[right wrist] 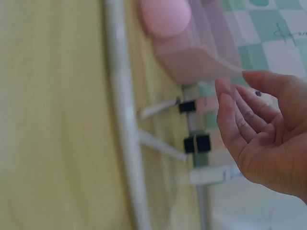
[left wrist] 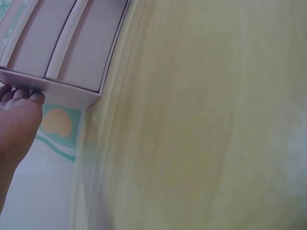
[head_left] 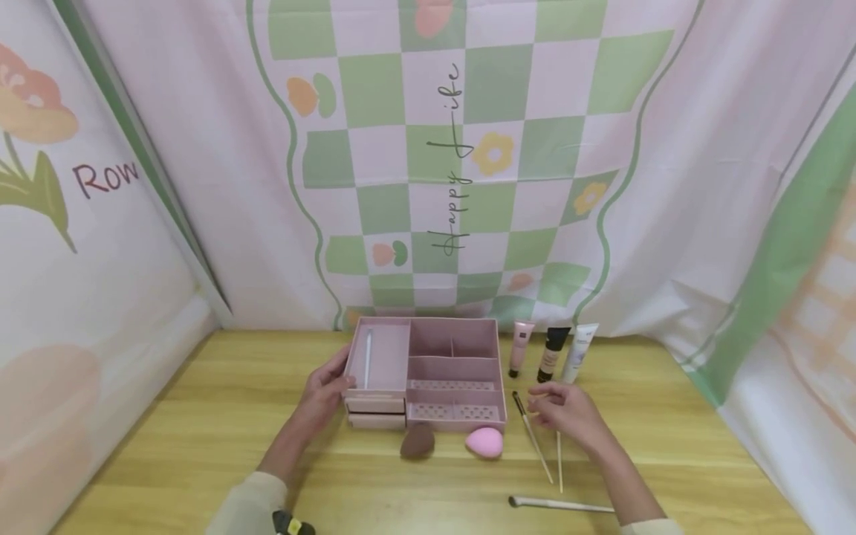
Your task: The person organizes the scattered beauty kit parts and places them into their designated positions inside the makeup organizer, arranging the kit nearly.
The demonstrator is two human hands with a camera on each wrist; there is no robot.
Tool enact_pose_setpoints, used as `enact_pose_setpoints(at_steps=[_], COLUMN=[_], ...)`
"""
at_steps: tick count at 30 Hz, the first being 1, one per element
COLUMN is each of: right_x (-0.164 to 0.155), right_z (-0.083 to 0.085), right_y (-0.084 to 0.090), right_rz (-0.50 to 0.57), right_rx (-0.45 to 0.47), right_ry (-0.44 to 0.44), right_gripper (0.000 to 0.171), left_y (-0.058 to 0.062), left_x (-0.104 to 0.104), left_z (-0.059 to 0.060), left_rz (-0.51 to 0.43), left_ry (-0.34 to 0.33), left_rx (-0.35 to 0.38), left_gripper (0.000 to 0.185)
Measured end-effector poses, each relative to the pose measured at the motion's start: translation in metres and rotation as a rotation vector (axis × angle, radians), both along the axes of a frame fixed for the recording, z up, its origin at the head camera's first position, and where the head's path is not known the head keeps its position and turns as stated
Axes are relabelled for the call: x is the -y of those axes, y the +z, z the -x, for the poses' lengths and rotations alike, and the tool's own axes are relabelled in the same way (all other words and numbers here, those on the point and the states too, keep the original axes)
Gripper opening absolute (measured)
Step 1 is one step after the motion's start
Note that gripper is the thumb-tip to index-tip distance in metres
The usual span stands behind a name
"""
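Observation:
A pink compartment organizer point(head_left: 455, 368) stands on the wooden table point(head_left: 200, 431). My left hand point(head_left: 332, 388) grips its left side; in the left wrist view the fingertips point(left wrist: 24, 96) press on the box's edge point(left wrist: 62, 91) by its two drawers. A white stick point(head_left: 367, 359) lies in the left compartment. My right hand point(head_left: 547, 407) hovers right of the organizer with relaxed, slightly bent fingers point(right wrist: 235, 115), holding nothing. Below it lie a dark-tipped brush point(head_left: 531, 435) and a thin wooden stick point(head_left: 559, 461).
A brown sponge point(head_left: 417, 440) and a pink sponge point(head_left: 484, 442) sit in front of the organizer. Pink point(head_left: 520, 348), black point(head_left: 552, 354) and white point(head_left: 579, 352) tubes stand at the back right. Another brush point(head_left: 558, 505) lies near the front edge. Patterned cloth walls enclose the table.

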State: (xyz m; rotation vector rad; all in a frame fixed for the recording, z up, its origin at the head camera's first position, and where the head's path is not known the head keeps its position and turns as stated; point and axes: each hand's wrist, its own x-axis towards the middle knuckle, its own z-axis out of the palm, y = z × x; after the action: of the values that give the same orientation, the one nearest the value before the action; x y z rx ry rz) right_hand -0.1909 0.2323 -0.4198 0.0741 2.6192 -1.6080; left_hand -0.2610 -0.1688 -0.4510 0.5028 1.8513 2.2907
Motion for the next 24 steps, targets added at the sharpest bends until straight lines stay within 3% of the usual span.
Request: enact_pose_setpoints(at_steps=[11, 24], right_x=[-0.032, -0.035], right_z=[-0.006, -0.007], right_y=[-0.018, -0.025], right_rz=[-0.137, -0.261], right_rx=[0.109, 0.195], right_ry=[-0.097, -0.119], right_gripper=[0.034, 0.021], left_y=[0.0, 0.0], left_x=[0.0, 0.0], left_z=[-0.001, -0.001], left_rz=[0.008, 0.008], left_ry=[0.019, 0.011], left_rx=[0.007, 0.034], left_gripper=[0.071, 0.072])
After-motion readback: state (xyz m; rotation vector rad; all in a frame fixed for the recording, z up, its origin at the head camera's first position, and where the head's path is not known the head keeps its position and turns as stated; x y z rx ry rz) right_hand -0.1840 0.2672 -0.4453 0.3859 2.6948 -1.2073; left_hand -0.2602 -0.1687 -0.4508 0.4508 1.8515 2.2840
